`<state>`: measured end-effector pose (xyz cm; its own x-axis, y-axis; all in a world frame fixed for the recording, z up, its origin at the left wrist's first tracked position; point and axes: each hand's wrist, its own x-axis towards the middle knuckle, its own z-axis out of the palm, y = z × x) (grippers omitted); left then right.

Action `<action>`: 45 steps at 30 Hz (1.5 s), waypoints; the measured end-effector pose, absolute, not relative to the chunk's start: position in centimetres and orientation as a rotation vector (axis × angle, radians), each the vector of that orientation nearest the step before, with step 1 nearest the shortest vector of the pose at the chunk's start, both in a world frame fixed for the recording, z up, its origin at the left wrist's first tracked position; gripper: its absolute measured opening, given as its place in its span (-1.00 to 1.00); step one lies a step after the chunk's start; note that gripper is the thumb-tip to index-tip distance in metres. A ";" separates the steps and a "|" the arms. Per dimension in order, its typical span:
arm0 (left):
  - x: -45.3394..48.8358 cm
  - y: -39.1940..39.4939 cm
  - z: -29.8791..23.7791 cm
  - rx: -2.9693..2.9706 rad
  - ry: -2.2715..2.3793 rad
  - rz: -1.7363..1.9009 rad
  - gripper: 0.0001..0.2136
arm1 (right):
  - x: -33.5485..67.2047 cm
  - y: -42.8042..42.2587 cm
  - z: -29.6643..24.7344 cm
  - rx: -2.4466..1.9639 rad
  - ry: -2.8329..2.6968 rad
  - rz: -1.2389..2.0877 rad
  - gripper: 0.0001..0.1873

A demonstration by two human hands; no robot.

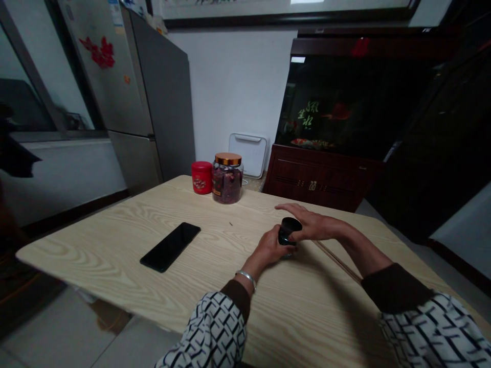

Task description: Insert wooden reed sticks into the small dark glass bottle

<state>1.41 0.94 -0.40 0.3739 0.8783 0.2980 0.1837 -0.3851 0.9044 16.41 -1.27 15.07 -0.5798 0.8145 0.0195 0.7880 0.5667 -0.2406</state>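
A small dark jar (288,231) with a black lid stands on the light wooden table (115,245), right of the middle. My left hand (271,248) is wrapped round the jar's body from the near side. My right hand (311,223) lies over the jar's top, thumb by the lid, fingers stretched out toward the left. Both arms wear black-and-white patterned sleeves, and a silver bracelet (246,276) sits on my left wrist.
A black phone (170,246) lies flat at the table's left. A glass jar with a copper lid (227,178) and a red tin (202,177) stand at the far edge. A thin wooden stick (337,261) lies under my right forearm. Fridge (146,97) and fish tank (345,107) stand behind.
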 end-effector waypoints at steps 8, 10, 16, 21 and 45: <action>1.3 0.8 0.0 1.823 0.969 1.025 -0.40 | 16.4 -0.7 13.8 -1.707 -2.624 0.140 -0.35; 1.3 0.8 0.0 1.817 0.961 1.029 -0.38 | 16.6 -0.7 13.7 -1.601 -2.613 0.182 -0.14; 1.3 0.7 0.1 1.823 0.972 1.034 -0.44 | 16.4 -0.8 14.2 -1.761 -2.571 0.086 -0.50; 1.2 0.6 0.3 1.798 0.952 1.022 -0.42 | 16.4 -0.8 14.3 -1.596 -2.625 0.187 -0.26; 1.0 0.5 0.2 1.808 0.967 1.041 -0.30 | 20.4 -9.7 1.5 -1.269 -1.324 0.882 -0.46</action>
<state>0.98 0.53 0.18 0.3638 0.8885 0.2797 0.2132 -0.3718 0.9035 20.41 -9.67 1.45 0.1153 0.9749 0.1906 0.2002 0.1651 -0.9658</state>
